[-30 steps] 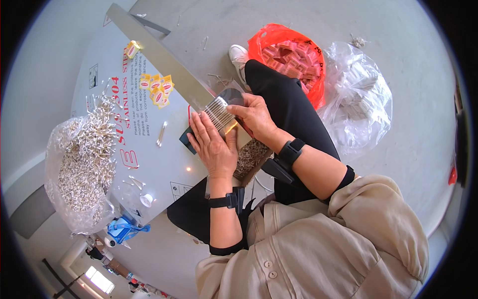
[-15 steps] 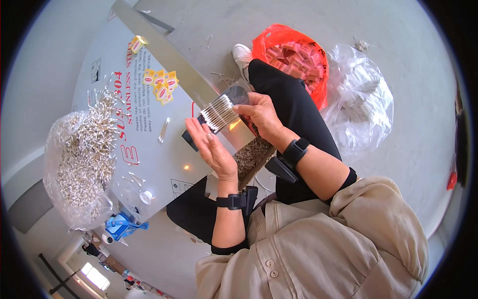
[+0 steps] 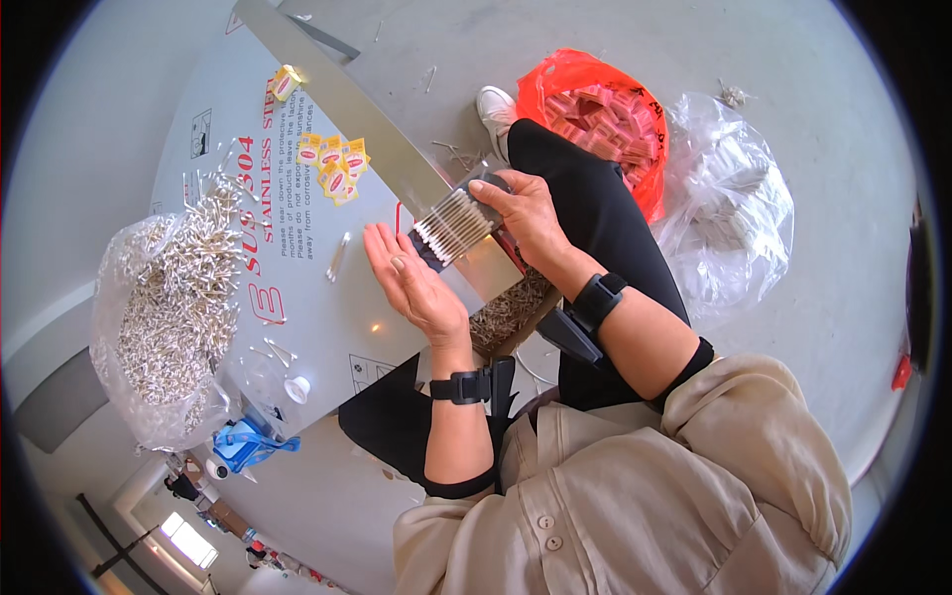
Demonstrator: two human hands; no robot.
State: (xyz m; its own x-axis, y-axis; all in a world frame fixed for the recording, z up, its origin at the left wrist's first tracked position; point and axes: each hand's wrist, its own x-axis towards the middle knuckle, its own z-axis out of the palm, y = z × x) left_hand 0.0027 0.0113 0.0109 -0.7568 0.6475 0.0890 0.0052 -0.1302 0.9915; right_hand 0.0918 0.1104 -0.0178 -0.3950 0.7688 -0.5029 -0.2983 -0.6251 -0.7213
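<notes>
My right hand (image 3: 531,213) pinches the upper end of a small clear plastic bag, its thumb lying over the top. Inside the bag is a flat row of cotton swabs (image 3: 456,226), white tips toward my left hand. That left hand (image 3: 421,293) is open beside the bag's lower end, fingers stretched out together and palm toward the bag. Whether its fingertips touch the plastic I cannot tell. Below the hands, a box of brown-stemmed swabs (image 3: 511,312) shows partly, hidden by the table corner and my arms.
A big clear bag (image 3: 124,347) spills loose swabs on the steel-topped table (image 3: 322,327). Yellow cards (image 3: 337,169), a yellow packet (image 3: 286,82) and a few stray swabs (image 3: 338,257) lie there too. On the floor stand a red bag of pink packets (image 3: 645,193) and a clear plastic bag (image 3: 729,228).
The right thumb has shifted from beside the swab tips to the bag's upper end. The bag of swabs has tilted a little. My left hand remains open and flat; the whole view has shifted slightly.
</notes>
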